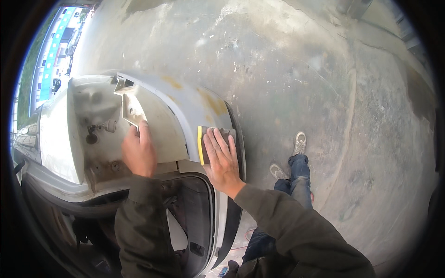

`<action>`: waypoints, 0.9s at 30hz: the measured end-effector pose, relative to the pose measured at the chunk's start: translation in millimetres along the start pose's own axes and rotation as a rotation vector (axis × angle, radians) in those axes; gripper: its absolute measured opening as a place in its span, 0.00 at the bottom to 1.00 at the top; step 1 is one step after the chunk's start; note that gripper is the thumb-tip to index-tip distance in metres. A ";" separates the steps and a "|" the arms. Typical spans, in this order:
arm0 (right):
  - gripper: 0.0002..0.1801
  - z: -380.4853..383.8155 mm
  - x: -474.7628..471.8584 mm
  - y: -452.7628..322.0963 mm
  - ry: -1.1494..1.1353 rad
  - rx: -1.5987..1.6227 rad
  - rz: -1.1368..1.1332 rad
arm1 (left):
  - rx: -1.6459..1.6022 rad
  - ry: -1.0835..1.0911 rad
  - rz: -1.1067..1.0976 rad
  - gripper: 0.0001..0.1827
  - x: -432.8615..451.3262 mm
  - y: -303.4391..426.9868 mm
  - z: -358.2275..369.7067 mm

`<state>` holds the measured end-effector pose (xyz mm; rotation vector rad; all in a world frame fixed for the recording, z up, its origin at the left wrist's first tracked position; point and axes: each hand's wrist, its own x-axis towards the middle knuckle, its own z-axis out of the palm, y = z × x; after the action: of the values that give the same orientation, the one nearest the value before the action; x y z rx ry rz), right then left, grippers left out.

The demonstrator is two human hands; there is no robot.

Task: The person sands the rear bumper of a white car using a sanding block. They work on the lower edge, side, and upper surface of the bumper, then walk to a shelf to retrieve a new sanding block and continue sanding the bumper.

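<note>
My right hand (pixel 222 161) lies flat, fingers forward, on a dark sanding sheet with a yellow-edged backing pad (pixel 200 144). The pad rests on the rounded rear corner of a car's grey-primed bumper (pixel 187 104), where yellowish-brown filler patches (pixel 215 103) show ahead of the fingers. My left hand (pixel 140 151) grips the lower edge of a pale bracket-like edge (pixel 134 109) of the car body, beside the open lamp recess (pixel 99 114). A bulb socket on a wire (pixel 110 126) hangs in that recess, left of the hand.
The open rear end of the car, with dark interior trim (pixel 196 215), lies below my arms. My shoes (pixel 300 142) stand on the stained concrete floor (pixel 271 80) at the right. A thin red hose or cable (pixel 247 234) runs by my legs.
</note>
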<state>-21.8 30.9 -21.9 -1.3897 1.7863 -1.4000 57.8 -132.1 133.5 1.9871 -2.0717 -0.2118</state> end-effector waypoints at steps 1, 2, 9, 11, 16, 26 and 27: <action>0.43 -1.1 -1.5 0.3 0.013 0.022 -0.002 | 0.010 0.001 0.002 0.29 -0.6 -1.6 0.0; 0.43 -2.1 -22.8 1.4 -0.003 0.006 -0.002 | 0.019 0.002 0.003 0.29 -1.5 -4.2 0.7; 0.41 3.0 33.9 4.0 0.000 -0.012 -0.074 | 0.043 0.022 0.033 0.28 2.0 -12.8 3.3; 0.39 5.8 39.1 -9.8 0.009 -0.010 -0.084 | 0.194 0.065 -0.019 0.27 -2.5 -16.6 3.4; 0.41 6.3 -40.0 -11.3 -0.109 0.049 -0.073 | 0.170 0.027 -0.032 0.26 -7.6 6.2 -5.9; 0.41 8.3 -43.7 -11.6 -0.112 0.039 -0.110 | 0.184 0.002 -0.072 0.26 -12.4 0.7 -6.9; 0.41 3.5 -43.5 -12.4 -0.124 0.064 -0.108 | 0.191 0.024 -0.064 0.27 -11.6 2.0 -9.8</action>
<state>2.5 69.2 -21.0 -1.5240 1.5958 -1.3813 59.0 -119.7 142.4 2.1555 -2.0842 -0.0014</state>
